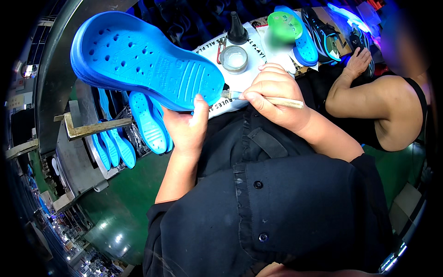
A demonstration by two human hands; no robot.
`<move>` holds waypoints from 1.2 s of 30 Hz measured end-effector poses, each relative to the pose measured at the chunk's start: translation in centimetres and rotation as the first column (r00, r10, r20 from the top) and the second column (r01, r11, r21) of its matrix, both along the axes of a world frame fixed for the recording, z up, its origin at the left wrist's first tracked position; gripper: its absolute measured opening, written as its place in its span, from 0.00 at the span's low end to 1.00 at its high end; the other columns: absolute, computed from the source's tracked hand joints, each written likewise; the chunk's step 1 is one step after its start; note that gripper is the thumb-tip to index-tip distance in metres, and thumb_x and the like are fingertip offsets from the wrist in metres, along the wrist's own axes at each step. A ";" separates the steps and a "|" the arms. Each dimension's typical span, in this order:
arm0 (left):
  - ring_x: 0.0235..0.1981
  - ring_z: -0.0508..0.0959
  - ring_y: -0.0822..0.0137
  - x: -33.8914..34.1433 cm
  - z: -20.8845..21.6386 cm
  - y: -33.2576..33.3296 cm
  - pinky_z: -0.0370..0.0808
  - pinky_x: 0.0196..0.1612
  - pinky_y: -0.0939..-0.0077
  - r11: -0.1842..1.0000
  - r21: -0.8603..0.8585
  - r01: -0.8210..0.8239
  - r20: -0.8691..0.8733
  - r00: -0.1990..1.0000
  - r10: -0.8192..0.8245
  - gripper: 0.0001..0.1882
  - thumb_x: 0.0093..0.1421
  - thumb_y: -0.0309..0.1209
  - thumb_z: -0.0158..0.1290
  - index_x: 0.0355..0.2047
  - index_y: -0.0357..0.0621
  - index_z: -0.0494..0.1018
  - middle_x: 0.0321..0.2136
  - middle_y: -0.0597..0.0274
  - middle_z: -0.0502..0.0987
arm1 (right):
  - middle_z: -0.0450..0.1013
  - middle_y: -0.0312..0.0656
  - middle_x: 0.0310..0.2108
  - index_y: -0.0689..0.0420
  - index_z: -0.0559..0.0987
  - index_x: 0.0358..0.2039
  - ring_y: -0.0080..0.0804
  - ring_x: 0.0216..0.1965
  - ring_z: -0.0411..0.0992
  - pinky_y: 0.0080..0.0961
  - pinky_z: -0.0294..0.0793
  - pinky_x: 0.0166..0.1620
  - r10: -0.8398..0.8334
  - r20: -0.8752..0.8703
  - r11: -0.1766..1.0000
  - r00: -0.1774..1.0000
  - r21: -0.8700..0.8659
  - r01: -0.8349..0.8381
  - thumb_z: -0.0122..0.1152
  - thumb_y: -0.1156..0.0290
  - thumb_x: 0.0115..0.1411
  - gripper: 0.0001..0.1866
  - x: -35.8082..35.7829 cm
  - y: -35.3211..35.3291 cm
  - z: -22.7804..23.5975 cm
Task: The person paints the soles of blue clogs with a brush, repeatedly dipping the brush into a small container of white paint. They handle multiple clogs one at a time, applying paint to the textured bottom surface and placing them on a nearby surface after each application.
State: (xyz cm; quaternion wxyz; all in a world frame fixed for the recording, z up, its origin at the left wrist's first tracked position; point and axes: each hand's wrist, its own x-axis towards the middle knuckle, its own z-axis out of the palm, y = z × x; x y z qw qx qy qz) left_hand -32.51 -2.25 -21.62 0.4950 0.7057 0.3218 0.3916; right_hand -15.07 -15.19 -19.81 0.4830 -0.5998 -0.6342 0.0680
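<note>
Blue and dotted with holes, the shoe sole (pixel 138 60) is gripped by the left hand (pixel 184 127) at its narrow end, over the left edge of the white-topped bench (pixel 240 82). The left thumb lies along the sole's side; the other fingers are hidden beneath. The right hand (pixel 279 92) has its fingers closed round a brush (pixel 290 102), bristles at the sole's narrow tip, though whether they touch is unclear. Held only at one end, the sole could sag or twist, making the brush stray onto the holed face. The small bowl (pixel 235 70) stands near the right hand, so a careless knuckle might tip it.
</note>
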 end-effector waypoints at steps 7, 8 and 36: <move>0.30 0.78 0.64 -0.3 -0.1 0.3 0.77 0.31 0.73 0.999 -0.030 0.011 0.025 1.000 -0.011 0.22 0.55 0.21 0.51 0.49 0.30 0.57 0.37 0.48 0.73 | 0.73 0.38 0.17 0.59 0.79 0.18 0.34 0.22 0.68 0.28 0.65 0.35 -0.094 -0.105 0.988 0.990 0.112 0.106 0.55 0.73 0.57 0.11 1.1 -0.8 -0.3; 0.29 0.77 0.65 -0.3 0.0 0.4 0.77 0.30 0.73 1.000 -0.012 0.014 0.008 1.000 -0.014 0.22 0.55 0.21 0.50 0.49 0.31 0.57 0.37 0.47 0.73 | 0.73 0.38 0.17 0.59 0.79 0.18 0.33 0.22 0.68 0.28 0.65 0.35 -0.105 -0.139 0.987 0.985 0.109 0.121 0.54 0.73 0.58 0.12 1.2 -1.1 -0.2; 0.42 0.78 0.58 22.2 11.8 1.4 0.74 0.47 0.69 0.533 -0.574 0.622 0.337 0.772 -0.538 0.31 0.60 0.48 0.51 0.57 0.40 0.62 0.39 0.50 0.77 | 0.72 0.40 0.19 0.63 0.80 0.24 0.24 0.20 0.70 0.21 0.68 0.27 -0.349 -0.653 0.917 0.672 -0.092 0.387 0.51 0.66 0.63 0.16 7.6 -8.1 -4.4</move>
